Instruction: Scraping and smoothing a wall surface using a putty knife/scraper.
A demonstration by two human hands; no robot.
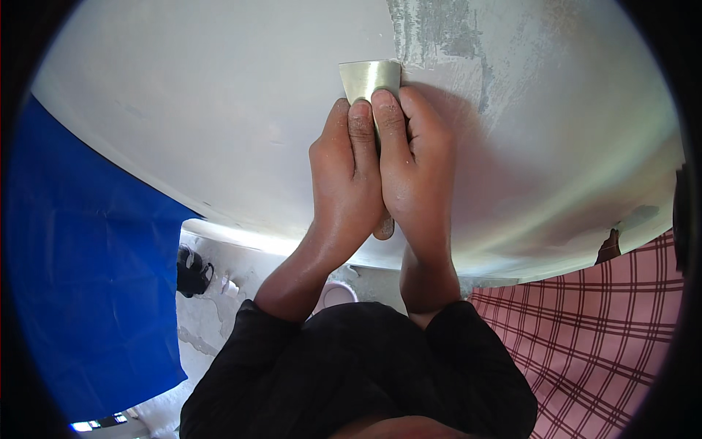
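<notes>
Both my hands grip one scraper (371, 75), its wide metal blade pointing away from me and the wooden handle end poking out below my palms. My left hand (342, 161) is closed round it from the left, thumb laid along the base of the blade. Pressed beside it, my right hand (418, 157) is closed from the right, its thumb also on the blade. The blade's far edge lies at or just over a large pale curved panel (197, 110); whether it touches cannot be told. Just beyond the blade is a rough grey scraped patch (439, 33).
A blue sheet (95, 271) hangs at the left, and a pink checked cloth (599, 329) covers the lower right. On the floor below the panel are a dark object (193, 272) and a pale round tub (338, 293). A dark chipped spot (608, 247) marks the panel's lower right edge.
</notes>
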